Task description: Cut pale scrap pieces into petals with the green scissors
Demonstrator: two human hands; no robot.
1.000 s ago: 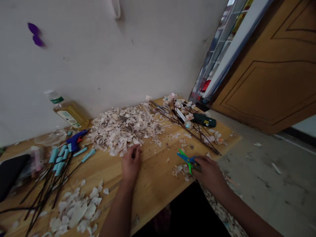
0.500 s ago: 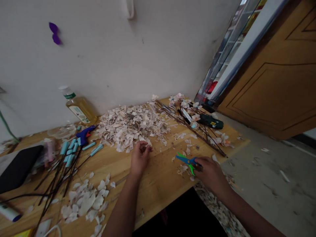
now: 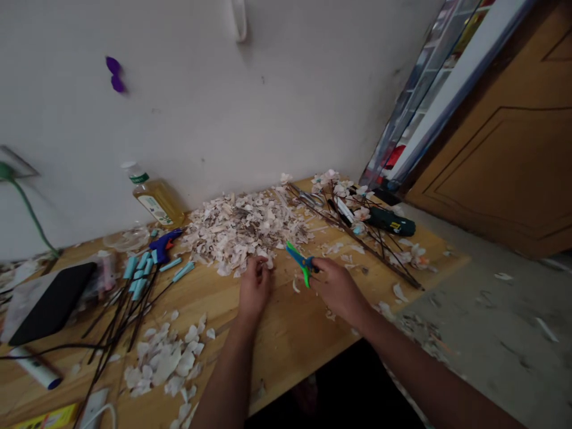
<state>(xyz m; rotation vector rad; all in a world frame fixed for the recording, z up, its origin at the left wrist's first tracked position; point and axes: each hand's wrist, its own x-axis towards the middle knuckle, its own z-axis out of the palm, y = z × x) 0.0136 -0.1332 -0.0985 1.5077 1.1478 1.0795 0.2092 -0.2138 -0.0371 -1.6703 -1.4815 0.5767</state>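
Note:
My right hand point(image 3: 336, 285) is closed on a pair of scissors point(image 3: 302, 262) with blue and green parts, pointing up and left above the table. At the front edge of a big heap of pale, petal-like flakes point(image 3: 232, 223), my left hand point(image 3: 255, 286) is curled with fingers drawn together. Pale flakes lie right by its fingertips, and what it grips, if anything, is too small to make out. A smaller group of flatter white petals point(image 3: 167, 360) lies to the left of my left forearm.
Brown branches with pale blossoms point(image 3: 353, 223) lie at the right, beside a dark green tool point(image 3: 391, 221). Leftward are a blue glue gun point(image 3: 163, 245), dark stems with light-blue pieces point(image 3: 139, 275), a bottle point(image 3: 154, 196) and a black flat device point(image 3: 53, 304). The wooden table point(image 3: 290, 351) ends near me.
My right hand has carried the scissors left and up, closer to my left hand and the heap. The left hand stays by the heap. The view has shifted slightly left.

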